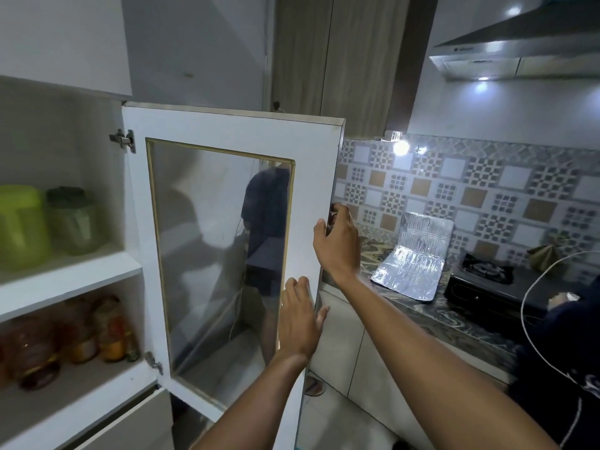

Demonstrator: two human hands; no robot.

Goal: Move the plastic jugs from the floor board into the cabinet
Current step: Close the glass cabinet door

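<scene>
Kitchen. Sitting side by side on upper shelf of open cabinet (65, 280), far left: green plastic jug (19, 225), translucent dark-lidded jug (74, 222). Pressing left hand (300, 319) flat, fingers straight, against glass-paned door (227, 131). Gripping door's free edge with right hand (337, 241). Lying on countertop, right: foil sheet (412, 261).

No legible writing in this kitchen view

A small dark badge on the front edge of the range hood (465, 49) is too blurred to read. The labels on the bottles (81, 332) standing on the lower shelf (81, 384) of the cabinet (97, 164) show only smears of orange and yellow.
</scene>
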